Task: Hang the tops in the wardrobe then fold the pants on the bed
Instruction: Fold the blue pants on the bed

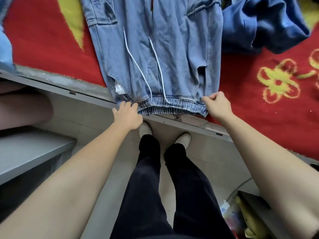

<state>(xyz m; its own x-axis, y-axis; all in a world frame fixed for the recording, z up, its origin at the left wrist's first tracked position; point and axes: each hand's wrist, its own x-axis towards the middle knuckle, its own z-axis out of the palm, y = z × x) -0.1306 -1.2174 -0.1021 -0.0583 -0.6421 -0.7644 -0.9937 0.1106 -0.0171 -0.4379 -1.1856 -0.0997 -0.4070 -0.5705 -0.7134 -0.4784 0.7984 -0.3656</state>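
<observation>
Light blue denim pants (155,54) lie flat on the red bed cover (51,45), their elastic waistband (172,107) at the bed's near edge and two white drawstrings running up the front. My left hand (126,116) pinches the waistband's left corner. My right hand (218,106) grips its right corner. The legs run away from me out of the top of the view.
A crumpled darker blue garment (264,23) lies on the bed at upper right. More light blue cloth (5,49) shows at the far left. The grey bed frame (69,90) runs diagonally. A grey shelf (29,152) stands left, clutter (241,213) at lower right.
</observation>
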